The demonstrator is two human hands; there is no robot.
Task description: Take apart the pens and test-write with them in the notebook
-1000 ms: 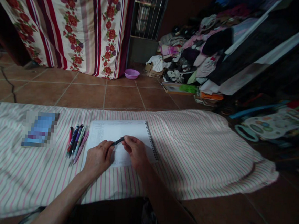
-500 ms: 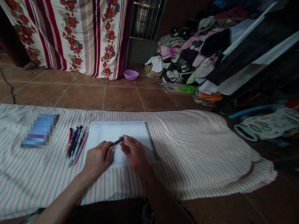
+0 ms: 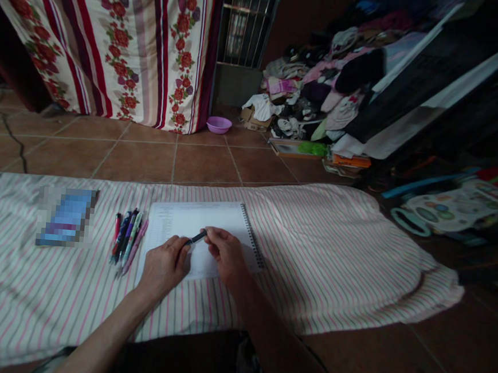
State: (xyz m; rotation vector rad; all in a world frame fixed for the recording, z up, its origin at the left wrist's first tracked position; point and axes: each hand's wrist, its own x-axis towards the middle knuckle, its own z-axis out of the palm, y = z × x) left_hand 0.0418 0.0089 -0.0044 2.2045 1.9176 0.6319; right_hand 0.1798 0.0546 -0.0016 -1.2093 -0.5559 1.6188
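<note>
Over the white spiral-bound paper notebook [image 3: 204,213], the left hand [image 3: 164,261], fingers curled, and the right hand [image 3: 227,254], fingertips pinched, grip opposite ends of a slim dark pen [image 3: 198,237], apparently for steadiness; slender multicoloured pens [image 3: 131,238] lie left of the notebook, seemingly within reach

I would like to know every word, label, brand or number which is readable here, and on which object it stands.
No text is readable.
White spiral-bound paper notebook: print along its left and top edges, too small to read.
Dark slim pen between the hands: no lettering distinguishable.
Row of colourful slim pens: any markings too small.
Blue flat rectangular object: hidden by pixelation.
</note>
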